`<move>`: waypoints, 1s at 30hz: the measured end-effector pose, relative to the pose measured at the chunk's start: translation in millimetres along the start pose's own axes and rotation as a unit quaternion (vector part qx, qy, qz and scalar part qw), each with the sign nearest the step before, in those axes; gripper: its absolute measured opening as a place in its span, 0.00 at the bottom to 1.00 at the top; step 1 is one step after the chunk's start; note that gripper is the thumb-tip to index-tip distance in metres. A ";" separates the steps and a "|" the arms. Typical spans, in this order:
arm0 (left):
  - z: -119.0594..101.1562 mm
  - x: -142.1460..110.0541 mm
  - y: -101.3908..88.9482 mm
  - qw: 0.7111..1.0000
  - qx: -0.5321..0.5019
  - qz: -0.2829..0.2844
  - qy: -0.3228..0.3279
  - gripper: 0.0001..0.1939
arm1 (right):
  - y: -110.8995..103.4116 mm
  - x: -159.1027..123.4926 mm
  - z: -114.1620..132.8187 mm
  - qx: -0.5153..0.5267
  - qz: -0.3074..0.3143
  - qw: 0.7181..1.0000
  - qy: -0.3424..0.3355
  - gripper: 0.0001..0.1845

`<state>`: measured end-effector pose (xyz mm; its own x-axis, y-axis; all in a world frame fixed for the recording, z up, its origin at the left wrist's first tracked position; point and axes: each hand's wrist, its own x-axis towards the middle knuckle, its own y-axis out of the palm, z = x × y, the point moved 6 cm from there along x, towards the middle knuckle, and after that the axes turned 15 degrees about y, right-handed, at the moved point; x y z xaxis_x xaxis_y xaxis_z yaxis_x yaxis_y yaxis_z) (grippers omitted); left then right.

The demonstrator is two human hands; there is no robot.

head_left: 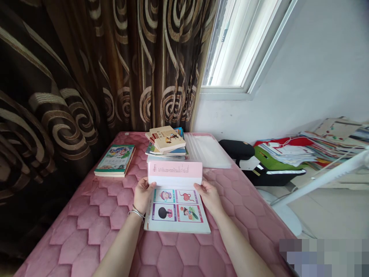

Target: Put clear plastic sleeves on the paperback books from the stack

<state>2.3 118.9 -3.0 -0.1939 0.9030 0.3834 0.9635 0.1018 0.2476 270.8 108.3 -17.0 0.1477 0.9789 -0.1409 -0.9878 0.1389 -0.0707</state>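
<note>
An open picture book (pixel 176 211) lies on the pink quilted surface (pixel 95 215) in front of me, its lower page showing several cartoon pictures. Its pink upper page (pixel 174 173) stands lifted and bent toward me. My left hand (pixel 143 193) grips the book's left edge at the fold, a bracelet on the wrist. My right hand (pixel 209 197) holds the right edge at the same height.
A stack of books (pixel 166 141) sits just beyond the open one, a green-covered book (pixel 115 160) lies to its left, and a clear plastic sleeve (pixel 208 150) to its right. Brown swirl curtains hang behind. Piled papers (pixel 291 151) and a black chair (pixel 239 152) stand right.
</note>
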 end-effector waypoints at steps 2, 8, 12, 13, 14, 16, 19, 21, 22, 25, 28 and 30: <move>2.2 0.6 -1.3 1.000 0.002 0.001 -0.004 0.18 | -0.5 1.6 -2.2 -0.016 -0.002 1.000 -0.003 0.20; 8.7 2.2 -4.5 1.000 0.009 -0.005 -0.019 0.19 | -2.1 4.2 -4.6 -0.071 -0.030 0.997 -0.028 0.18; 5.7 1.1 -1.8 1.000 0.012 0.000 -0.012 0.17 | -1.0 3.3 -3.3 -0.082 -0.038 0.996 -0.022 0.17; 4.2 0.7 -0.5 1.000 0.013 0.004 -0.007 0.17 | -0.7 3.2 -3.0 -0.081 -0.039 0.996 -0.019 0.17; 2.9 0.4 0.8 1.000 0.015 0.009 -0.003 0.17 | -0.5 3.1 -2.7 -0.079 -0.041 0.996 -0.018 0.17; 1.4 0.0 2.5 1.000 0.025 0.017 0.000 0.16 | -0.7 3.3 -2.2 -0.069 -0.042 0.997 -0.019 0.18; 2.2 0.5 2.1 0.999 0.041 0.014 -0.001 0.14 | -0.1 3.9 -2.1 -0.052 -0.022 0.998 -0.022 0.18; 3.9 1.4 0.9 0.999 0.042 0.008 -0.002 0.14 | -0.4 4.0 -3.0 -0.053 -0.012 0.998 -0.020 0.18; 4.9 1.7 0.5 0.999 0.041 0.006 -0.003 0.14 | -1.0 4.0 -3.6 -0.058 -0.013 0.998 -0.017 0.17; 8.3 2.5 -0.1 0.999 0.034 0.004 -0.009 0.14 | -2.7 3.7 -5.2 -0.074 -0.025 0.997 -0.011 0.18; 10.1 3.1 -0.5 1.000 0.028 0.000 -0.008 0.13 | -1.4 4.4 -5.5 -0.086 -0.030 0.996 -0.001 0.19; 10.8 3.5 -0.9 1.000 0.027 -0.005 -0.004 0.13 | 0.8 5.6 -5.0 -0.092 -0.030 0.995 0.006 0.20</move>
